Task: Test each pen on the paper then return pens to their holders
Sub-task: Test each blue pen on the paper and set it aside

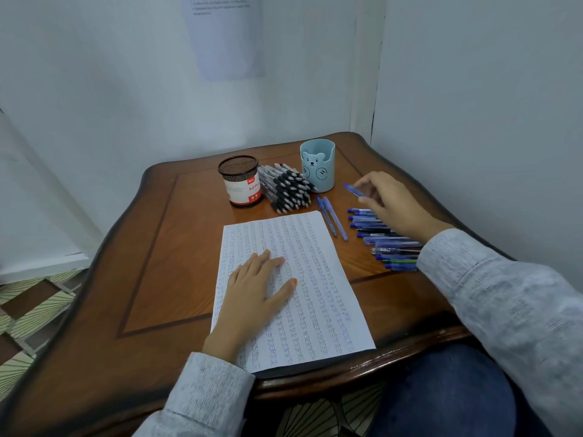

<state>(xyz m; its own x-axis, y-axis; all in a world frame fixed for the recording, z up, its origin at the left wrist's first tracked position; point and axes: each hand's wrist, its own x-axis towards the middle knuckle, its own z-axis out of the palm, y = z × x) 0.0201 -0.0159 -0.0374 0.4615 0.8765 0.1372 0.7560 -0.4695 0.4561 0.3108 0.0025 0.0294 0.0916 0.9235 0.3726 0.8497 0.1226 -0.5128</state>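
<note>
The right hand (pixel 389 205) is pinching a blue pen (pixel 353 189) just to the right of the blue holder (pixel 318 171), and the pen's long axis is pointing up-left toward it. The left hand (pixel 255 285) is lying flat, fingers straight, on the paper (pixel 315 294), lower-left on the desk (pixel 157 247).

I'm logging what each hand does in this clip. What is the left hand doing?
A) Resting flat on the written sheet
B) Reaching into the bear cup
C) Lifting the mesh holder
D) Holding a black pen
A: the left hand lies with straight fingers on the paper, while the right hand pinches a blue pen.
</note>
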